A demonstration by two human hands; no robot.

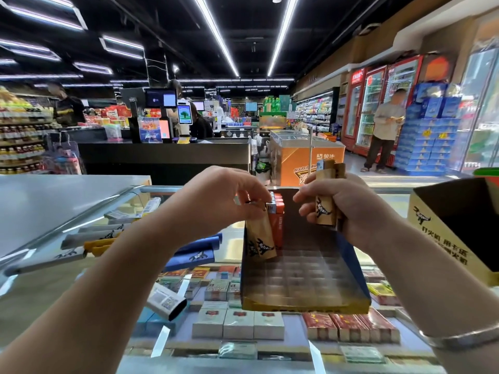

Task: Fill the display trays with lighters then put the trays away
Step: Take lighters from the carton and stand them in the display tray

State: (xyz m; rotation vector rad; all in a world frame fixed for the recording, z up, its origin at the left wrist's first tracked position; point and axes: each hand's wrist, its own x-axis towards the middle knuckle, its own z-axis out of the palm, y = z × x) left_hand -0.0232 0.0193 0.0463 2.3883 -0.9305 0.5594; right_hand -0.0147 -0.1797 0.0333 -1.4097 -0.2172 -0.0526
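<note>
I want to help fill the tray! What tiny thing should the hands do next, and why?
Probably push the tan lighters that the left hand pinches down into the display tray, beside the orange lighters. They already sit at the back row, most slots look empty, and the right hand holds more tan ones ready to follow.
</note>
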